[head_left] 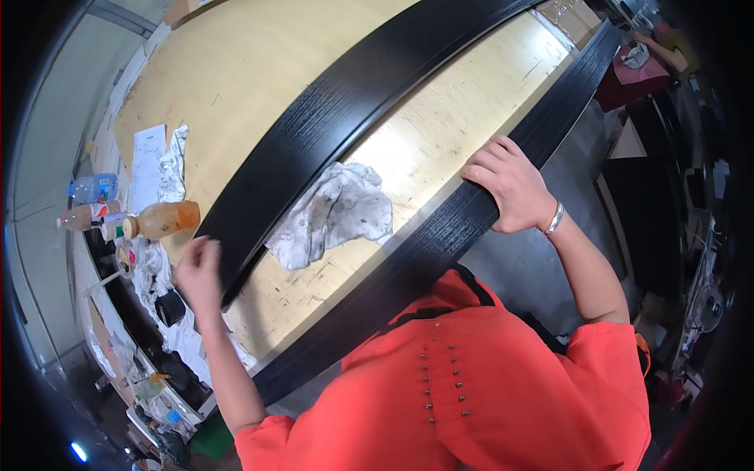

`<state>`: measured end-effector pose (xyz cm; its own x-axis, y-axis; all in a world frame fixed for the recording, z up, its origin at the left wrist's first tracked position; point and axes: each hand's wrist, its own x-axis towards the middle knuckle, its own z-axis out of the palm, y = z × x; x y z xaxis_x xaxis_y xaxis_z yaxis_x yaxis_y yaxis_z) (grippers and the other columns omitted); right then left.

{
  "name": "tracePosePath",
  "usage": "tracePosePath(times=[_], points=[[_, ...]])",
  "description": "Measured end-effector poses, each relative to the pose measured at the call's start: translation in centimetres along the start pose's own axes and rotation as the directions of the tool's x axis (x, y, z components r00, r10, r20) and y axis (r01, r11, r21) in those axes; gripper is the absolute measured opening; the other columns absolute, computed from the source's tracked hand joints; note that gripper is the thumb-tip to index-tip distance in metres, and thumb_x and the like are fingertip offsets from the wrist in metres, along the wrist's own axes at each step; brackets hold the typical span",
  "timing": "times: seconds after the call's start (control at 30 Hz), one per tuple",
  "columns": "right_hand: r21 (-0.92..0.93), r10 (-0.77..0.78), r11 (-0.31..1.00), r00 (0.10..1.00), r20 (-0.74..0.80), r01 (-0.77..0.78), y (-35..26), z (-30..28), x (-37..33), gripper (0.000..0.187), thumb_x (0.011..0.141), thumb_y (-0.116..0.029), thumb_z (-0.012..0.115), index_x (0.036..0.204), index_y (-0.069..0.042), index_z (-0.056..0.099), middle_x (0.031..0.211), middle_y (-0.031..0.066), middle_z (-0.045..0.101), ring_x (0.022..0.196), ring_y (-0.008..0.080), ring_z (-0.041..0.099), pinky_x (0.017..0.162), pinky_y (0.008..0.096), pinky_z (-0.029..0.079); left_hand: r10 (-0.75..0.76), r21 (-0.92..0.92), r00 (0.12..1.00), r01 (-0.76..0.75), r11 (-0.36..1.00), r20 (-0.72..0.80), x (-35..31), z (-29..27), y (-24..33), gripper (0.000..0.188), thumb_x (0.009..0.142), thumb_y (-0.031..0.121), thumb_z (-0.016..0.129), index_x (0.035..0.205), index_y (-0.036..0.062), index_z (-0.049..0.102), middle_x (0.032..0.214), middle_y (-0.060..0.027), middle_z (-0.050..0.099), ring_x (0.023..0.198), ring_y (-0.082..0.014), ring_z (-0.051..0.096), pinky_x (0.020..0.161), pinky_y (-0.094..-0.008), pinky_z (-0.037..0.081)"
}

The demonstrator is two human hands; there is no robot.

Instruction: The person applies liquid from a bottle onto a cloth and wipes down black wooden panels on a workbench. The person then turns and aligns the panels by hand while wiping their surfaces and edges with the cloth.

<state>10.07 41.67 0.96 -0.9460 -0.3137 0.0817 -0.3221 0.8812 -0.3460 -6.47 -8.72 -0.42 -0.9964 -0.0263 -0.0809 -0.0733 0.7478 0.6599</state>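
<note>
Two long black boards are seen, each with its long axis set on a slant, from the lower left to the upper right of the view. The far board [338,110] is laid across the desk [463,129], and the near board [444,235] is placed along the desk's near edge, in front of the body. The near board is clasped from above by the right hand [512,187], its fingers bent over the far edge. The left hand [199,271] is held at the lower-left end of the far board, fingers curled and blurred; whether anything is pinched or touched cannot be told. A stained white cloth [338,212] is bunched between the boards. Labels are borne by some of the bottles [94,188] at the left, and faint print is shown on a paper sheet [147,166], too small to be read.
</note>
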Motion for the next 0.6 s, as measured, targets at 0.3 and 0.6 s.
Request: tracePosePath(times=[0.3,0.6], points=[[0.017,-0.04,0.999,0.999,-0.006,0.04,0.0,0.1,0.0,0.057,0.053,-0.019,0.073,0.108,-0.009,0.061,0.1,0.0093,0.057,0.101,0.0302,0.057,0.106,0.0416,0.039,0.43,0.414,0.787,-0.605,0.68,0.443,-3.9,11.6,5.7,0.025,0.075,0.018,0.081,0.088,0.0019,0.067,0.09,-0.0178,0.064,0.08,-0.0374,0.069,0.069,-0.0478,0.054],[-0.235,0.075,0.97,0.994,0.078,-0.055,6.8,-3.6,-2.4,0.086,0.052,-0.02,0.089,0.131,-0.009,0.057,0.12,0.0111,0.061,0.122,0.0309,0.056,0.119,0.0516,0.032,0.865,-0.175,0.387,-0.873,0.455,0.319,-11.2,9.4,20.3,0.025,0.068,0.002,0.082,0.091,0.0037,0.072,0.105,-0.0113,0.064,0.099,-0.0291,0.063,0.083,-0.0417,0.051]])
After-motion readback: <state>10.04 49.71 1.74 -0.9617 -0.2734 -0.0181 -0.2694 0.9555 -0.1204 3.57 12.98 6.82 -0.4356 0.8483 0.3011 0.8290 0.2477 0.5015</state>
